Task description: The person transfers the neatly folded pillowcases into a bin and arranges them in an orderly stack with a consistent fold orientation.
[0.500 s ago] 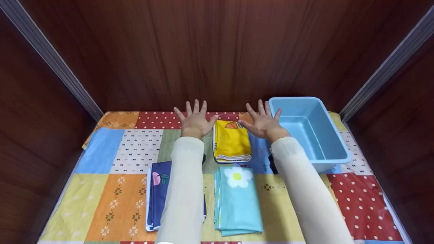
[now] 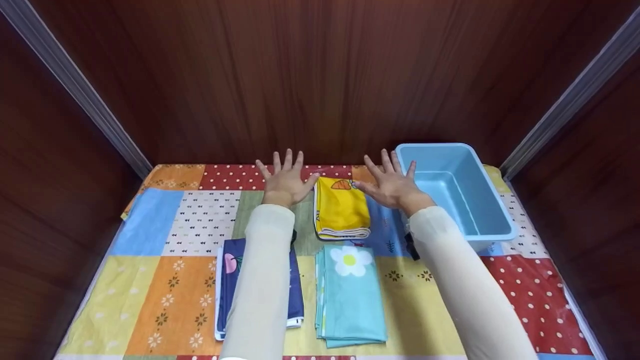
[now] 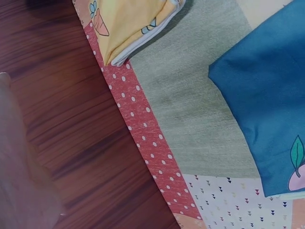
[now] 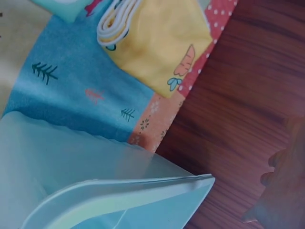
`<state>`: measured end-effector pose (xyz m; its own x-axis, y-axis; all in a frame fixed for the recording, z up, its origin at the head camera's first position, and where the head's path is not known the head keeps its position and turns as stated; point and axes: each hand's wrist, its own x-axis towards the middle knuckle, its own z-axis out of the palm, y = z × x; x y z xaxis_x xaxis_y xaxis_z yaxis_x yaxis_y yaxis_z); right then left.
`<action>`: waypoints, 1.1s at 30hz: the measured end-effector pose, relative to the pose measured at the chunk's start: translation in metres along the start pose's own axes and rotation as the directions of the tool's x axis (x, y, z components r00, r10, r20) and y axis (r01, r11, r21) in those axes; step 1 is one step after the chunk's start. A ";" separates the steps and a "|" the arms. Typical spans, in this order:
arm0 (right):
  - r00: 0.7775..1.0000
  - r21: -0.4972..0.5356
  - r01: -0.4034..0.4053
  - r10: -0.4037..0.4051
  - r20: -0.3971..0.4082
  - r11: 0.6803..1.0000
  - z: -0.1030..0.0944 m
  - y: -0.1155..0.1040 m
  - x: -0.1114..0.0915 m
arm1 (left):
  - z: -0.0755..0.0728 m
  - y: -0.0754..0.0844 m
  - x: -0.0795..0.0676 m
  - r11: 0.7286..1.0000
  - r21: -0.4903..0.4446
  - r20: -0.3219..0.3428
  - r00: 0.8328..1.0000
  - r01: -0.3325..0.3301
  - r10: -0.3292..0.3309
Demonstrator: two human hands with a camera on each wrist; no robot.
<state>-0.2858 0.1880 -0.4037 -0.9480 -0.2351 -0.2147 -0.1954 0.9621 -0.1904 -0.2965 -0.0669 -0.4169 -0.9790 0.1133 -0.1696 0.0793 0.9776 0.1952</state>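
My left hand (image 2: 286, 181) is held out above the cloth-covered table with its fingers spread and nothing in them. Likewise spread and holding nothing, my right hand (image 2: 392, 184) hovers by the left rim of a light blue plastic basin (image 2: 492, 200). Between the hands lies a folded yellow cloth (image 2: 342, 207) with a carrot print. Nearer to me is a folded turquoise cloth (image 2: 352, 300) with a white flower. Left of that, a folded navy cloth (image 2: 295, 290) with a pink fruit print is partly hidden by my left sleeve. Both wrist views catch only part of each hand at the edge.
A patchwork tablecloth (image 2: 145, 285) covers the table. Dark wood-grain panels (image 2: 320, 75) rise at the back and both sides, with grey metal strips (image 2: 85, 90) in the corners. The basin's inside shows bare blue plastic.
The left forearm has shifted slightly left, showing more of the navy cloth. My right forearm has moved a little to the right. Both hands stay spread; the cloths and basin have not moved.
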 end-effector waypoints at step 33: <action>0.976 -0.074 0.211 -0.215 -0.039 0.975 0.015 0.017 -0.037 | 0.023 -0.018 -0.020 0.978 0.053 0.036 0.979 -0.203 0.201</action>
<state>-0.2502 0.2113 -0.4134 -0.8931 -0.4304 -0.1310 -0.4094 0.8982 -0.1600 -0.2739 -0.0829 -0.4387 -0.9355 0.3142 -0.1614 0.2864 0.9421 0.1741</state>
